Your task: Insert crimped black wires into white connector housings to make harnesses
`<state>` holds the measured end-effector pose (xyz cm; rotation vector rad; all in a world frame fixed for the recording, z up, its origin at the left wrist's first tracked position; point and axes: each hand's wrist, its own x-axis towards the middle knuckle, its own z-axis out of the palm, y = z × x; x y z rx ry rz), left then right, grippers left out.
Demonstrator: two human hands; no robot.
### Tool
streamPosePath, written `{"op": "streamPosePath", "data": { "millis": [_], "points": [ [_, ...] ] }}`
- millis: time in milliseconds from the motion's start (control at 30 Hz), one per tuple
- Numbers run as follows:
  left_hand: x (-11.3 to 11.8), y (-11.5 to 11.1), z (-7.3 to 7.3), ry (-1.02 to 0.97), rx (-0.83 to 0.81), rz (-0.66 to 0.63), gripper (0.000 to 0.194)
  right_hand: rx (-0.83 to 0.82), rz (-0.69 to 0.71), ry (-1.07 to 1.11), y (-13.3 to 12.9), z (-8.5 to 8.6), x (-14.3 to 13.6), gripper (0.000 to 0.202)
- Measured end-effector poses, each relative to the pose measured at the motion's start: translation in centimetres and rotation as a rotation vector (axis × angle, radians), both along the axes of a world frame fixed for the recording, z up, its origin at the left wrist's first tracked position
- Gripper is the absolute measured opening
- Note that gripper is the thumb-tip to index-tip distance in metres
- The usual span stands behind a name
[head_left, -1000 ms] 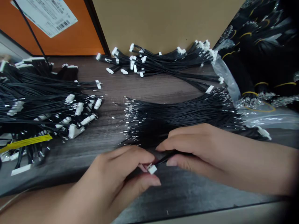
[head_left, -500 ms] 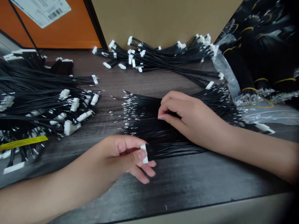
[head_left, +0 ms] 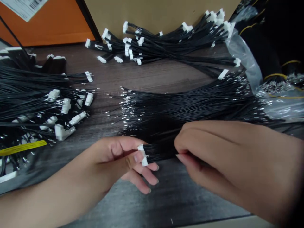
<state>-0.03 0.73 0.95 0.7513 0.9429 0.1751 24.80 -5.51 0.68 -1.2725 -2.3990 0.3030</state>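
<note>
Between thumb and forefinger, my left hand (head_left: 123, 161) grips a small white connector housing (head_left: 143, 161), its other fingers spread below. Thin black wires run from the housing's right side toward my right hand (head_left: 209, 155). That hand is closed in a pinch just right of the housing, on what looks like a thin black wire; its fingertips partly hide it. A small shiny tip shows at the housing's edge. Behind both hands lies a wide bundle of loose black wires (head_left: 185, 101) with bare metal terminals at its ends.
Wires with white connectors (head_left: 65, 106) are piled at the left, beside a yellow strip (head_left: 23, 147). Finished-looking cables (head_left: 166, 47) lie along the back against a tan panel (head_left: 152, 12). An orange box (head_left: 52, 25) stands back left. Clear plastic bags (head_left: 249, 60) and banded wire bundles fill the right.
My right hand has come down and toward me from above the wire bundle to beside the connector. My left hand still holds the connector, almost in place. The view has shifted slightly.
</note>
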Motion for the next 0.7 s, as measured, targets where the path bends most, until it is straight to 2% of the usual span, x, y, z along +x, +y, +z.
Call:
{"op": "streamPosePath", "data": {
  "millis": [100,233,433,533,700],
  "points": [
    [0.1,-0.2,-0.2,-0.005,0.010,0.011,0.018,0.104,0.180,-0.081,0.7,0.1,-0.9,0.036],
    [0.4,-0.3,-0.3,-0.019,0.025,-0.002,0.014,0.123,0.244,-0.118,0.6,0.2,-1.1,0.029],
    [0.1,-0.1,-0.2,-0.021,-0.013,0.013,0.018,-0.069,0.127,-0.065,0.6,-0.2,-1.2,0.020],
    [0.1,-0.2,-0.2,-0.036,-0.047,0.038,0.024,-0.102,0.088,-0.029,1.0,-0.3,-1.4,0.021],
    [0.3,-0.2,-0.3,-0.042,-0.016,0.017,0.027,-0.120,0.038,0.016,1.3,0.0,-1.3,0.024]
  ]
}}
